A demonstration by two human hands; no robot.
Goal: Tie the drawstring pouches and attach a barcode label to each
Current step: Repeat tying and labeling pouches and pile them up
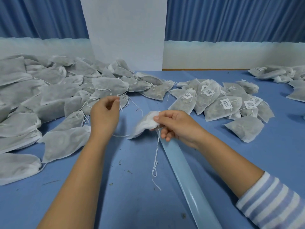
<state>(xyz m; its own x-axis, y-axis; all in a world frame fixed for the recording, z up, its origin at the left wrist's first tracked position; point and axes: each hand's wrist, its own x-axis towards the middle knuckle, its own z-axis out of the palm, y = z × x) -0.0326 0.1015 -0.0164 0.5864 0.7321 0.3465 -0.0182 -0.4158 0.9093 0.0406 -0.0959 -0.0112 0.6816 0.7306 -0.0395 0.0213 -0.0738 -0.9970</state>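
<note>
Pouch (145,124) being worked on is held just above the middle of the table (128,204), its gathered neck pinched in the right hand (175,126), with a drawstring (156,161) hanging loose below. A string end appears to be pinched in the raised left hand (105,113). Tying seems to be in hand; next, a knot must be drawn tight, then a label taken. Untied pouches (49,100) are heaped toward the left edge, labelled ones (224,103) toward the right.

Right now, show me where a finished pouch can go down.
Bare blue table lies between the forearms, and right of the pale strip, below the labelled pile. The unlabelled heap crowds the left side.
</note>
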